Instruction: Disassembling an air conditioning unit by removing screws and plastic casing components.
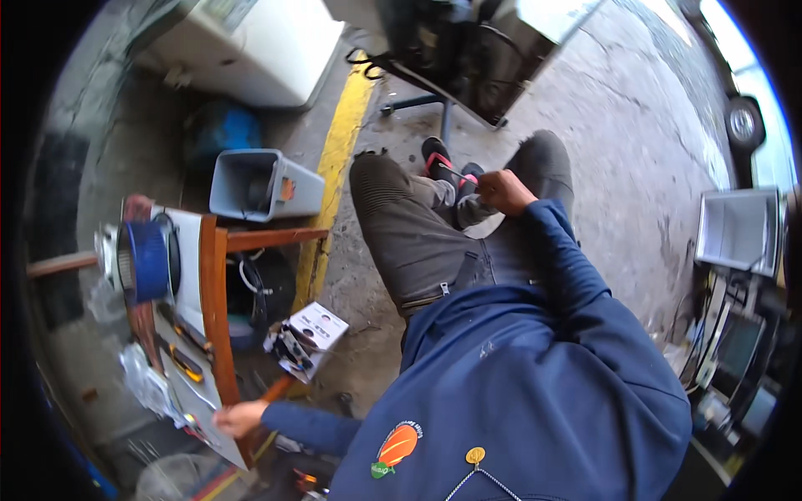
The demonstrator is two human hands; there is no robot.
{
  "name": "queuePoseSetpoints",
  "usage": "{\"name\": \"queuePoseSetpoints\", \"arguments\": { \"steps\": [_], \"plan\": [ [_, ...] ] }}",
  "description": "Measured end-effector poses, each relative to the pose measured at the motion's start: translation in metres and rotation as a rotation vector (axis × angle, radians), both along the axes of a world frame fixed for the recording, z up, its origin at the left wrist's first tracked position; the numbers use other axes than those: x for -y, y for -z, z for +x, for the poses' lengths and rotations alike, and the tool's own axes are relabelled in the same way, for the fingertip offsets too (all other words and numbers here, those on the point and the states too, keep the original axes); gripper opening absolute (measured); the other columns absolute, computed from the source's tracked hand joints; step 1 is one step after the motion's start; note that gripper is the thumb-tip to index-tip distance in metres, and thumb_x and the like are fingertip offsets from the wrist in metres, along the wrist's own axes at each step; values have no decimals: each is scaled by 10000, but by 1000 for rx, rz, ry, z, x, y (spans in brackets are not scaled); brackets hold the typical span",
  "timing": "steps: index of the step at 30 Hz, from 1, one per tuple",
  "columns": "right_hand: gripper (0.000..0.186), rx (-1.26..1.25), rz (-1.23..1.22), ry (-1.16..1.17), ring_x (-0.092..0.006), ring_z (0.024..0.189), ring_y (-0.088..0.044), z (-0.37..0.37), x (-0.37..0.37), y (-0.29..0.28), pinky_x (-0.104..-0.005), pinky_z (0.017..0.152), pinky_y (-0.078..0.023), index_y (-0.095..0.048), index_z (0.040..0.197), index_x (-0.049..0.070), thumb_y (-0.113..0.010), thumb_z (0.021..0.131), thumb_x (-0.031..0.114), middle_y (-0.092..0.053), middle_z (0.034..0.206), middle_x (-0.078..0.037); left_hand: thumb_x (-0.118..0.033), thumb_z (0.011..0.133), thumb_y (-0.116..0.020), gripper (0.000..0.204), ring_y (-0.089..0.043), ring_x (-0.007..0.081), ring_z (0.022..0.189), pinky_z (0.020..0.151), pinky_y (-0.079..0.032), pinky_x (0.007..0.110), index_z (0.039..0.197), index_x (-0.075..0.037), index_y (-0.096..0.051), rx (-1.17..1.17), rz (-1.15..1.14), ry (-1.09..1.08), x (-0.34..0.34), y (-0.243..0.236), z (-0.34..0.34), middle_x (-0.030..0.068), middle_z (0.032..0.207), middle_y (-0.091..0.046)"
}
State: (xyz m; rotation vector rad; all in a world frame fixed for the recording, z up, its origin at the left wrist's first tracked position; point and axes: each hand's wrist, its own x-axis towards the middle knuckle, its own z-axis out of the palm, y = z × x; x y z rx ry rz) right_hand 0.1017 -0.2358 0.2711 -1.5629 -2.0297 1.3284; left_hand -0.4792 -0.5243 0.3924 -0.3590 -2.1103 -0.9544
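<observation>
Seated person, arms apart: right hand (504,192) forward with a thin metal tool (455,174), left hand (241,417) out at the bench (190,250).
Right arm bent at the elbow, blue sleeve (568,250) running forward; hand beside the right knee (543,159), its grip clamped on the tool, whose shaft points left and a little forward, in front of the shoes (437,159) as seen from above. Left arm stretches out sideways, hand at the bench's near end, near a yellow-and-black-handled tool (185,363) (a round blue part (149,261) sits farther along). Left grip: cannot tell whether apart or closed.
</observation>
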Motion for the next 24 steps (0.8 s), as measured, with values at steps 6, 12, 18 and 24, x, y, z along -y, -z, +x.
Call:
{"name": "queuePoseSetpoints", "arguments": {
  "steps": [6, 12, 18, 24],
  "plan": [
    [123, -354, 153, 219, -248, 672, -567, -19, 39, -15, -371, 653, -488, -650, 898, 5, -675, 778, 1, -676, 795, -99, -229, 1025, -566, 255, -556, 164, 735, 708, -483, 280, 1142, -6, -605, 869, 396, 916, -184, 36, 130, 76, 829, -603],
    [222, -479, 163, 335, -278, 734, -610, -24, 69, -31, -380, 679, -502, -622, 977, 30, -745, 795, 61, -661, 858, -116, -175, 1052, -551, 255, -602, 156, 826, 749, -499, 269, 1257, -24, -554, 1162, 112, 1402, -279, 47, 204, 85, 1000, -611],
    [305, -485, 248, 423, -293, 803, -633, -16, 70, -20, -395, 710, -507, -583, 1011, 40, -791, 809, 134, -638, 897, -130, -169, 1049, -567, 291, -632, 171, 880, 772, -526, 279, 1301, -27, -530, 1214, -180, 1565, -314, 38, 236, 90, 1090, -602],
    [279, -484, 196, 452, -289, 819, -639, -6, 82, -31, -402, 723, -510, -556, 1016, 34, -751, 844, 134, -639, 898, -130, -174, 1043, -586, 323, -641, 185, 905, 769, -542, 285, 1320, -20, -523, 1250, -286, 1589, -315, 29, 251, 100, 1113, -601]
  ]
}}
